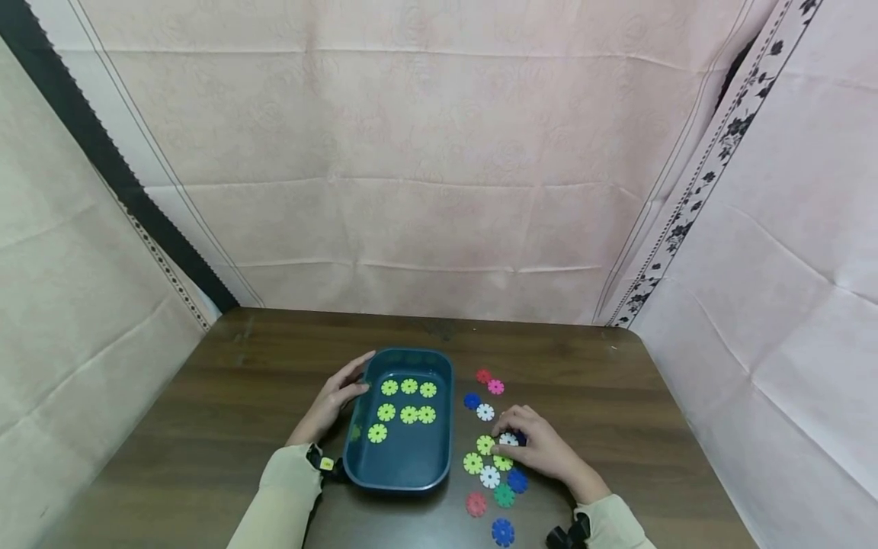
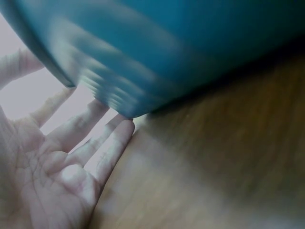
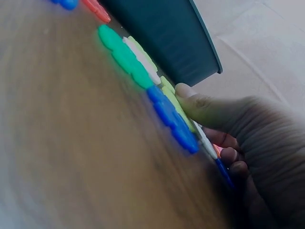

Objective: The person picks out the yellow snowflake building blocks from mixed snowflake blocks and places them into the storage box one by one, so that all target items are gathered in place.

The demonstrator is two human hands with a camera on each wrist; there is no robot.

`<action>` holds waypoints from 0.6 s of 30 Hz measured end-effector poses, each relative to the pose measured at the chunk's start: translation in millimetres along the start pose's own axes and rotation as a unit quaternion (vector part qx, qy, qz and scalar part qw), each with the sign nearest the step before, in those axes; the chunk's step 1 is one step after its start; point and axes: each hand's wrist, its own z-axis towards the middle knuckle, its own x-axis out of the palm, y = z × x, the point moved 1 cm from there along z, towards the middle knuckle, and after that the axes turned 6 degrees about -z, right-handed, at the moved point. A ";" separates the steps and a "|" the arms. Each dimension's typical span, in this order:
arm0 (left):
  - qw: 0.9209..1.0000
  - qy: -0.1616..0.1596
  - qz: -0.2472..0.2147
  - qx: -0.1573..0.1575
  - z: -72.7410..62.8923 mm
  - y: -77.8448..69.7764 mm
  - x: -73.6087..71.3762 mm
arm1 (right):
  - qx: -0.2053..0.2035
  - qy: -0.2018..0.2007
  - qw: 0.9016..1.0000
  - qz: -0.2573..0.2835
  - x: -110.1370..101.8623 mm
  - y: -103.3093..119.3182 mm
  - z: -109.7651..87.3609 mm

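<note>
lime disc (image 1: 503,463) by right hand (image 1: 538,444), pinch unclear; left hand (image 1: 336,394) touches tray (image 1: 411,467), fingers spread

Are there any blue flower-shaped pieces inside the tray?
No, the head view shows only yellow-green flower-shaped pieces inside the tray.

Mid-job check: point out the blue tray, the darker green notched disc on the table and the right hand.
Blue tray (image 1: 405,463): head view, bare floor toward its near end.
Darker green notched disc (image 1: 504,496): head view, middle of its face.
Right hand (image 1: 539,444): head view, back of the hand.
</note>
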 end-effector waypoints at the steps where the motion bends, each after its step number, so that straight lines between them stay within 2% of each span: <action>1: 1.000 0.000 0.000 0.000 0.1 -0.1 0.0 | -0.002 -0.002 1.000 -0.001 0.0 0.0 0.2; 18: 1.000 0.002 -0.001 0.004 1.4 -0.6 -0.4 | 0.004 0.025 1.000 -0.009 -2.1 1.2 -0.1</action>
